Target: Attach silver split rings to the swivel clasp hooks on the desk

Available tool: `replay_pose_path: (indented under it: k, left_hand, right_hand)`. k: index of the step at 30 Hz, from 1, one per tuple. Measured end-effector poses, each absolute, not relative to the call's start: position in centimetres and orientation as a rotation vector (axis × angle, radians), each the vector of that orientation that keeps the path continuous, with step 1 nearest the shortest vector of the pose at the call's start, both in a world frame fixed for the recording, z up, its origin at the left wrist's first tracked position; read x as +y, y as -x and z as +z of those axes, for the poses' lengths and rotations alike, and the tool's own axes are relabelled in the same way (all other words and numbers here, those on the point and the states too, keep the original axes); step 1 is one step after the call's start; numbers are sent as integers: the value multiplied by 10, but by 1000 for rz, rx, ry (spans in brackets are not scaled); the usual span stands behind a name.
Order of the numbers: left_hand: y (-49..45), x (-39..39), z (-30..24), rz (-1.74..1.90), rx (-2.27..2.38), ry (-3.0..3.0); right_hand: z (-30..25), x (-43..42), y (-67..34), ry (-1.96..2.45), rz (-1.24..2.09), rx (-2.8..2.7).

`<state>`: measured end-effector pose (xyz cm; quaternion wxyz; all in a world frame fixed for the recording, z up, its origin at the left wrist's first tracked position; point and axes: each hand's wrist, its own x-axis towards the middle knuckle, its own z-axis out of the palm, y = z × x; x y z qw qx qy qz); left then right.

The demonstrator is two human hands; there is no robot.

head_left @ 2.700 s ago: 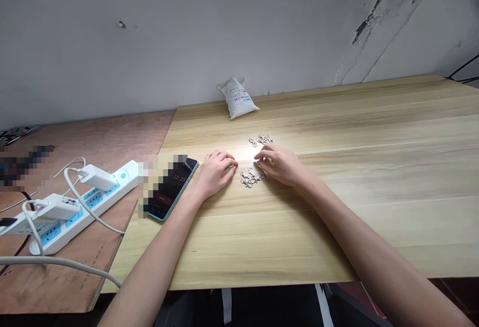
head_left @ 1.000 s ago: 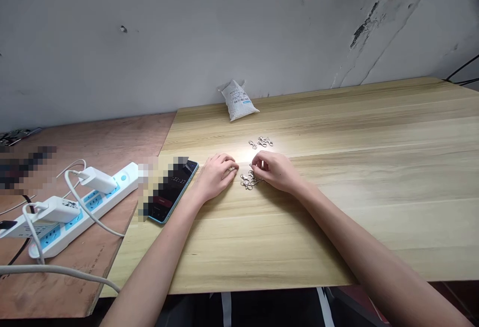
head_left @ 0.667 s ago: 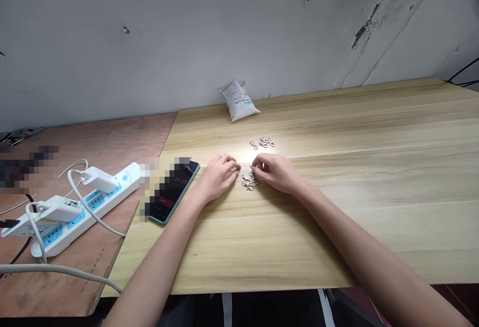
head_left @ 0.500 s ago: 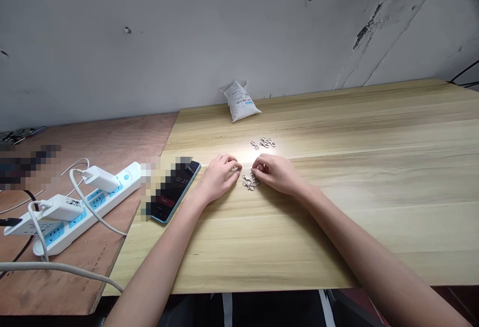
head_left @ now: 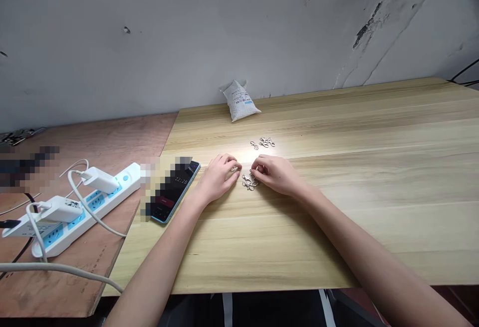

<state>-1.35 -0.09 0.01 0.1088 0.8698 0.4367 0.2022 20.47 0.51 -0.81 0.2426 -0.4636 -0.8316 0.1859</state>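
Snag risk, the near clasps [head_left: 247, 184] lie bunched, so one hook could drag its neighbours; your right hand [head_left: 276, 173] sits at them, thumb and forefinger together, a pinch I can't confirm, while your left hand [head_left: 220, 177], fingers curled round a metal piece [head_left: 234, 169], could drop it if they loosen

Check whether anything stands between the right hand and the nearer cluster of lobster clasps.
Nothing visible does: the right hand has its fingers at the edge of the nearer lobster clasps, partly hiding them.

sm silver clasps [head_left: 264, 143], shiny, mostly 2 grps
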Motion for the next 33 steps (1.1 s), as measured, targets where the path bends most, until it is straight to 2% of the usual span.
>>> replay_pose_path:
  k: [10, 20, 33]
  left_hand:
    - [14, 0, -2, 641, 1238, -2610]
    - [1, -5, 3, 954, 1206, -2487]
    - [0, -5, 8, 998, 1233, -2285]
  right_hand:
    - [-12, 8, -203, 1171, 653, -2077]
    - [-8, 7, -193, 925, 1369, -1466]
    - [-9, 7, -194, 923, 1350, -1496]
